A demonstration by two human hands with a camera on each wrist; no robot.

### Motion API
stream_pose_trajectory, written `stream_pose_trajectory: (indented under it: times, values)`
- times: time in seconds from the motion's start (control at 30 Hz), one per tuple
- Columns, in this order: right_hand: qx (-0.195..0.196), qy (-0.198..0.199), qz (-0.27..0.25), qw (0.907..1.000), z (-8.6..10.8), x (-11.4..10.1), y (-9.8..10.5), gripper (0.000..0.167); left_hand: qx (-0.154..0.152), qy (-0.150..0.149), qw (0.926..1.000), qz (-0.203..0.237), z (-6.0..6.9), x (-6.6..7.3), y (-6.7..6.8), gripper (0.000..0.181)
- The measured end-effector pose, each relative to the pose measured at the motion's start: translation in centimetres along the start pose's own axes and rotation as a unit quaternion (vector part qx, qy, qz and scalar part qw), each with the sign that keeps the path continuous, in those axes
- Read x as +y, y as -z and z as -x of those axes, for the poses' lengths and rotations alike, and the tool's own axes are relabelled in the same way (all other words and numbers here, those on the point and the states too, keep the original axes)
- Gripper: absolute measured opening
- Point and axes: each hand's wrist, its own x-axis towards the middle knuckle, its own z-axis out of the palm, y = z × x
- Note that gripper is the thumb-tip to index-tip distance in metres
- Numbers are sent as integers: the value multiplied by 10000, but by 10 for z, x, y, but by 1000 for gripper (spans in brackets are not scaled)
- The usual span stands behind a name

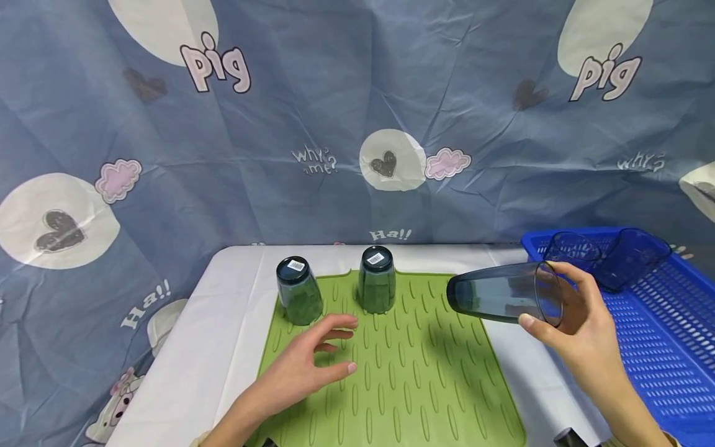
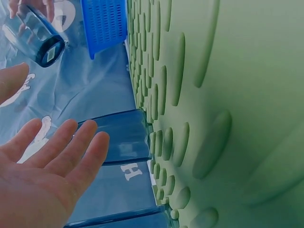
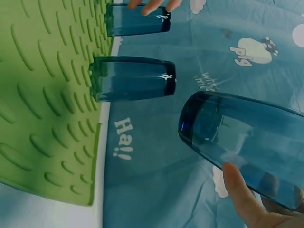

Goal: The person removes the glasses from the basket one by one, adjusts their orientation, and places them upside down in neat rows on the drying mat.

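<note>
My right hand grips a blue-tinted drinking glass near its rim. The glass lies almost level in the air, its thick base pointing left over the right part of the green mat. Two like glasses stand upside down at the mat's back edge: one at the left, one at the middle, each with a white label on its base. My left hand hovers over the mat's left part, fingers spread and holding nothing; in the left wrist view its palm faces up, apart from the standing glasses.
A blue plastic basket stands at the right, with two more glasses inside at its back. The mat lies on a white-covered table. Behind hangs a blue printed cloth.
</note>
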Motion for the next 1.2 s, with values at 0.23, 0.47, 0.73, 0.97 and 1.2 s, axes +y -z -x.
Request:
stream_pose_trajectory:
  times: [0.23, 0.47, 0.73, 0.97, 1.2]
  values:
    - [-18, -182, -58, 9998, 1, 8, -6, 75, -29, 24, 10000, 58, -1, 1, -1, 55]
    - [63, -386, -323, 9987, 4, 17, -12, 70, -113, 63, 9998, 150, 0, 4, -5, 56]
    - [17, -860, -753, 9934, 7, 22, -19, 62, 51, 60, 9998, 203, 0, 7, -12, 58]
    - [-332, -957, -1397, 9850, 12, 29, -27, 59, 308, 156, 9976, 603, -1, 8, -19, 63]
    - [-297, -1113, -1443, 9828, 18, 33, -38, 61, 306, 217, 9945, 978, -1, 10, -22, 64]
